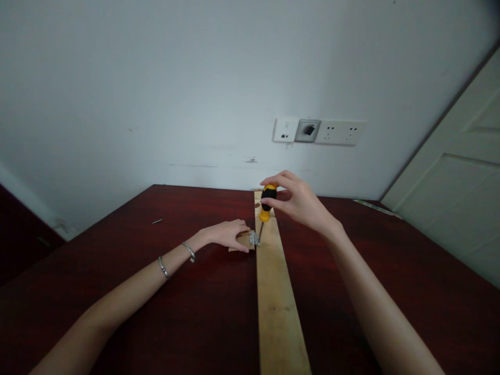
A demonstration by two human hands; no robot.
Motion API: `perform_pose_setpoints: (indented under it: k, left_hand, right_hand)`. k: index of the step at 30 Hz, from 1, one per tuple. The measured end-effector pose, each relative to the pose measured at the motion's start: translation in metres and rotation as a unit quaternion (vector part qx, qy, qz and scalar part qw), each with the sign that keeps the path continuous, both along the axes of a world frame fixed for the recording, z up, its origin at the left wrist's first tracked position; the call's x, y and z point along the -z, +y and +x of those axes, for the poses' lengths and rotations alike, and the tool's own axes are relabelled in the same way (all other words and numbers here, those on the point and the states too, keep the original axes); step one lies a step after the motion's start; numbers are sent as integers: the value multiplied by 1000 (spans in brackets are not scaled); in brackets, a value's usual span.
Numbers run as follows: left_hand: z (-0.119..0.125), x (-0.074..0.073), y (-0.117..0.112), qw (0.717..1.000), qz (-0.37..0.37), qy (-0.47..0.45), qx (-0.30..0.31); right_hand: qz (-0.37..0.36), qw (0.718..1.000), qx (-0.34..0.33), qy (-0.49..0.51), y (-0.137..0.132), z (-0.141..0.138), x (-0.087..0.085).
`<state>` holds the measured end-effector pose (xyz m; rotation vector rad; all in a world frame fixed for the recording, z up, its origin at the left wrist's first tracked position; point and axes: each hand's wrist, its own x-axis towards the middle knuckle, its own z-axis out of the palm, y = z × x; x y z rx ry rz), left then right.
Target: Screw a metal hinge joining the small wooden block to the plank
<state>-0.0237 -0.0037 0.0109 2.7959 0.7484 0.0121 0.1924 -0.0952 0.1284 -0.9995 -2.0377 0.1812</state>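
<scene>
Far left on the dark red tabletop [195,323]: a thin metal piece [157,221], lying loose, well apart from the work. A nudge to the table could set it rolling, if it is round; too small to tell.

Next, the left hand [228,233], thumb and fingers spread over a small wood piece [245,240] beside the board. Cannot tell whether it pinches the piece or only presses it down. If that hold slackens, the piece could probably swing or creep under turning force.

At the seam, a metal hinge [253,238], one leaf on the small piece, the other reaching onto the long pale board [275,297]. No clamp shows on the board; a sideways push could skew it and spoil the hinge's alignment.

Screwdriver [267,203] tilted, tip down at the hinge's right leaf. Screw seating too small to judge. Lean plus light pressure could make the tip skip, towards the left thumb close by.

Right hand [302,203] grips the yellow-and-black handle between thumb and fingertips; under heavy torque, that fingertip hold may slip.
</scene>
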Motion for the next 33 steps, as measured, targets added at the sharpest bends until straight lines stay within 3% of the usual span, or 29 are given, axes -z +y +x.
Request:
perform_pose_setpoints:
  k: [16,22,33]
  left_hand:
    - [1,-3,-1,1000,-3,13,6]
    - [2,-4,-1,1000,-8,14,6]
    - [3,-4,-2,1000,-7,22,4]
  right_hand:
    - [15,1000,-19,-18,-1,-3,-1]
    - [-12,999,-22,-20,-4,-3,-5]
    - [-27,999,-28,32,0,-2,2]
